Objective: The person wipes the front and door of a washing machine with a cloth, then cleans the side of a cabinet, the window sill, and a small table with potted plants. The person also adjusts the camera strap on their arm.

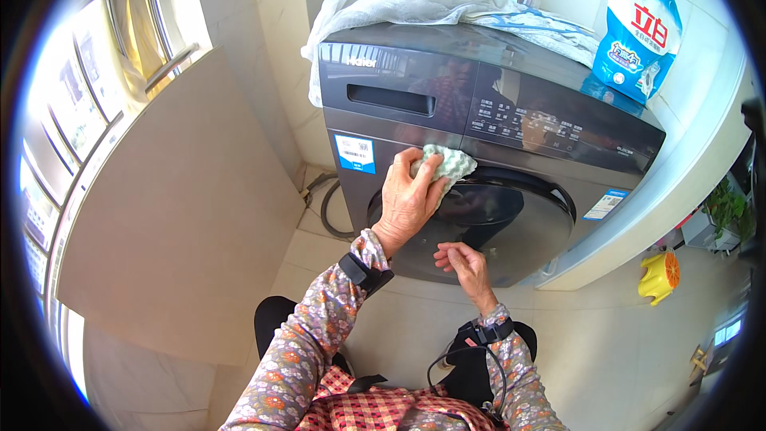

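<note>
Near the middle of the frame, placed against the front of a dark grey washing machine (399, 134), just at the upper left edge of its round door (527, 231): a pale green and white cloth (456, 163), bunched under the fingers of the left hand (405, 206). Gripped there between thumb and bent fingers, rather firmly, with a free end pointing to the right of the frame. Seen from the left forearm, lying upward and somewhat to the right. Seen from the right hand (469, 266), lying upward and slightly to the left, clearly apart. Therefore nearer to the left hand, and in contact with this one only. About the long axis, not possible to tell with certainty, because of the crumpling. Lower in the frame, in front of the door, with the right hand: fingers loosely curled toward the left, nothing visible held. Whether touching the door, not possible to tell.
</note>
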A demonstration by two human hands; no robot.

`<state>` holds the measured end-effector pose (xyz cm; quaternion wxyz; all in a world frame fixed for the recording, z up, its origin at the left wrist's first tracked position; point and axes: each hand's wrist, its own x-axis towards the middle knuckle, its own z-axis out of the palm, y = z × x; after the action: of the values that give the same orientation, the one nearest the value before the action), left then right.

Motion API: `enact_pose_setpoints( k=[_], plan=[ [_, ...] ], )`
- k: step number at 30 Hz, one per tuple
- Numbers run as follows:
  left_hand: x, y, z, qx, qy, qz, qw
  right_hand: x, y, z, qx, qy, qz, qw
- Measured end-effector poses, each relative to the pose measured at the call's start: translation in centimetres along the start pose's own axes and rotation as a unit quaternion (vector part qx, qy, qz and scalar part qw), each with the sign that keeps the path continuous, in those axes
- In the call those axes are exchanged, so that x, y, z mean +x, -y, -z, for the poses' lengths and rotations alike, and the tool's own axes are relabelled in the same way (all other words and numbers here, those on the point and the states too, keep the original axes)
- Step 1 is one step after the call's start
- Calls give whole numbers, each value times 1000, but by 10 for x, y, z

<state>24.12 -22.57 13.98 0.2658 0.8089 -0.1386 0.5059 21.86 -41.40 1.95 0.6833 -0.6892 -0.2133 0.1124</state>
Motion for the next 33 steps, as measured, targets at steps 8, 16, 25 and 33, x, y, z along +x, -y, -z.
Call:
enact_pose_setpoints(
  k=[8, 16, 25, 33],
  plan=[
    [-66, 51, -6, -29, -94, 156, 983, 0, 2, 8, -15, -10, -1, 1000],
    [-168, 111, -11, -160, -97, 420, 888, 2, -3, 14, -16, -24, 1, 1000],
    [-94, 75, 3, -107, -102, 278, 949, 7, -4, 14, -28, -26, -1, 999],
    [-162, 120, -21, -46, -148, 362, 919, 6, 5, 14, -35, -25, -13, 999]
  ],
)
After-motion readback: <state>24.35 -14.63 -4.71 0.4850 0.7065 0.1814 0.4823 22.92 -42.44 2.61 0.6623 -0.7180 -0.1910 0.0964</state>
